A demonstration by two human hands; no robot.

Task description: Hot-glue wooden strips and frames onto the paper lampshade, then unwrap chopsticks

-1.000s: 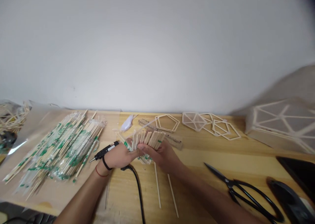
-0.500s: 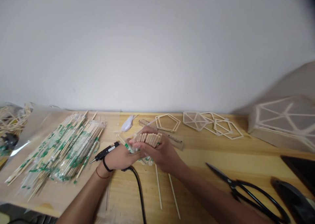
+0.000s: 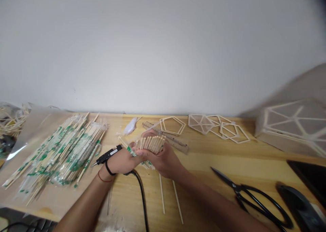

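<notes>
A thick bundle of wooden sticks [image 3: 152,143], partly in clear and green wrapping, points its ends toward the camera above the middle of the table. My right hand [image 3: 165,162] is wrapped round it from the right and below. My left hand [image 3: 124,162], with a black band and a thin red cord at the wrist, is closed at the bundle's left side on the wrapper; some of its fingertips are hidden. Under my left wrist lies a black soldering-iron-like tool [image 3: 108,155] with a cable. Two loose sticks [image 3: 162,194] lie below my right hand.
Wrapped chopsticks [image 3: 68,150] cover a clear sheet at left. Behind the hands lie a white glue bottle [image 3: 130,126], a ruler [image 3: 178,143] and pentagon frames [image 3: 173,125]. To the right are black scissors [image 3: 238,188], a black object [image 3: 299,204] and a large panelled stick structure [image 3: 292,123].
The view has shifted slightly, moving the table items a little left. Both hands keep their hold, and the stick ends look more spread and turned toward the camera.
</notes>
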